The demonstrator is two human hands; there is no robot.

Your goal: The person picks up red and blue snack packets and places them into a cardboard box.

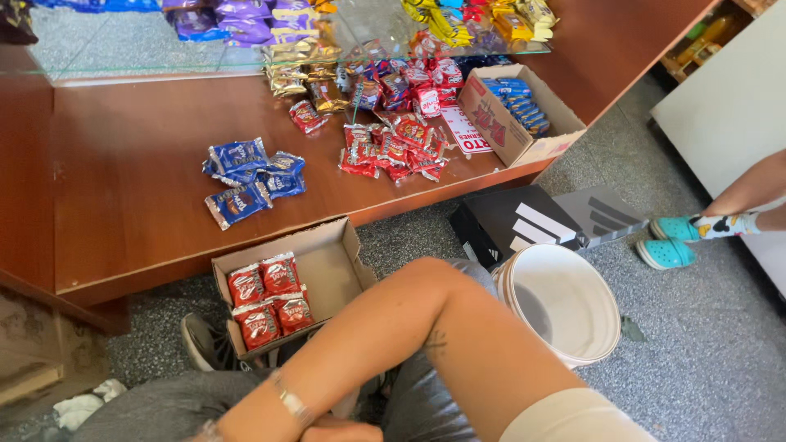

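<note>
Our hands: our right arm (426,327) crosses the lower frame toward the left, a bracelet (291,403) at the wrist; both hands (327,430) meet at the very bottom edge, cut off, so we cannot tell whether they are open, closed or gripping anything.
Our lap: grey trousers (155,409) at the bottom, a dark shoe (201,344) just beyond them on the speckled floor (696,344).
Nearest box: an open cardboard box (327,266) on the floor just beyond our wrist holds four red snack packets (268,301) lying flat in its left half; its right half is bare.
Bucket: a white bucket (565,303) stands open on the floor, right of our arm.
Shoebox: a black shoebox (508,223) with white stripes lies behind the bucket, its grey lid (602,214) beside it.
Other person: a foot in a patterned sock and turquoise clog (684,231) at the right edge.
Surface: a low reddish wooden surface (123,188) runs beyond the box.
Blue packets: a loose cluster of blue packets (250,176) left of centre on it.
Red packets: a heap of red packets (393,147) further right, touching a white card with red lettering (467,131).
Far box: an open cardboard box (512,131) with a red print on its side holds a row of blue bars (516,100).
Farthest: gold wrappers (303,69), purple packets (237,20) and yellow packets (458,20) under a glass shelf (123,57).
</note>
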